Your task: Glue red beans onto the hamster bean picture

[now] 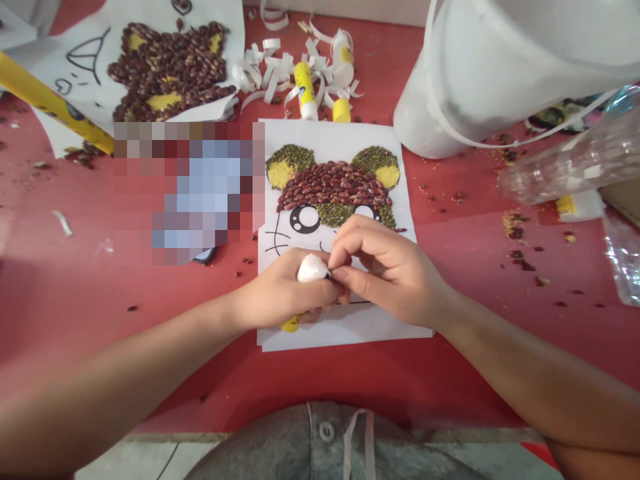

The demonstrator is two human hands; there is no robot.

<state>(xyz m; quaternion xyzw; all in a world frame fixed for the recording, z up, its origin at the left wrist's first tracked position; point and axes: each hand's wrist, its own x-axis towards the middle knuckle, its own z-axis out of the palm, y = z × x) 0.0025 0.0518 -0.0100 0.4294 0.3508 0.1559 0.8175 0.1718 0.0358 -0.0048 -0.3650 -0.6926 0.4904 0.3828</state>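
Note:
My left hand (pixel 275 288) is wrapped round a glue stick (pixel 312 268), whose white tip points up and whose yellow lower end shows below the fingers. My right hand (pixel 395 267) has thumb and forefinger pinched together at the edge of that tip. A tiny dark bit shows there, too small to name. Beneath both hands lies a white paper sheet (pixel 345 331) with a printed animal face. Reddish-brown beans (pixel 335 185) cover its forehead, small green beans (pixel 330 215) fill the strip between the eyes and the ears' outer parts, and yellow grains (pixel 281 175) fill the inner ears. My hands hide much of the lower face.
A white bucket (pixel 425 113) stands at the back right, near a clear plastic bottle (pixel 565 163). Paper curls (pixel 275 73) and another glue stick (pixel 305 90) lie behind the sheet. A bean-covered picture (pixel 170 63) is back left. A blurred-out phone-like object (pixel 205 193) lies left.

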